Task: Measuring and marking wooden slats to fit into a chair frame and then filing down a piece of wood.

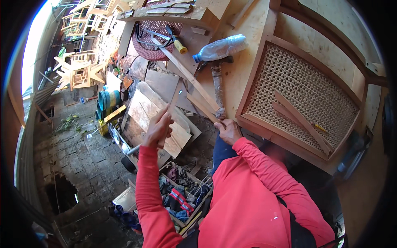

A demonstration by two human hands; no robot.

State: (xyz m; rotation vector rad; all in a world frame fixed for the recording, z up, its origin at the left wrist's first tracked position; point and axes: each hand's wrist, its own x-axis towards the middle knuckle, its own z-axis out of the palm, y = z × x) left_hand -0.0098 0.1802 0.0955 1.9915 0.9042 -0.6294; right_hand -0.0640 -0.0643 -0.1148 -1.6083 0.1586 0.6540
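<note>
head view: left hand (157, 129) grips a flat strip (175, 96); right hand (230, 133) holds a wooden stick (202, 108) end.

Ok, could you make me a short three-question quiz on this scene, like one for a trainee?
1. Multiple choice: what lies on the cane panel?
a) gloves
b) wood strips
c) a saw

2. True or false: the bottle lies on its side near the head of the hammer.

3. Short answer: which is nearer the cane panel, the left hand or the right hand?

Key:
1. b, wood strips
2. True
3. The right hand
</note>
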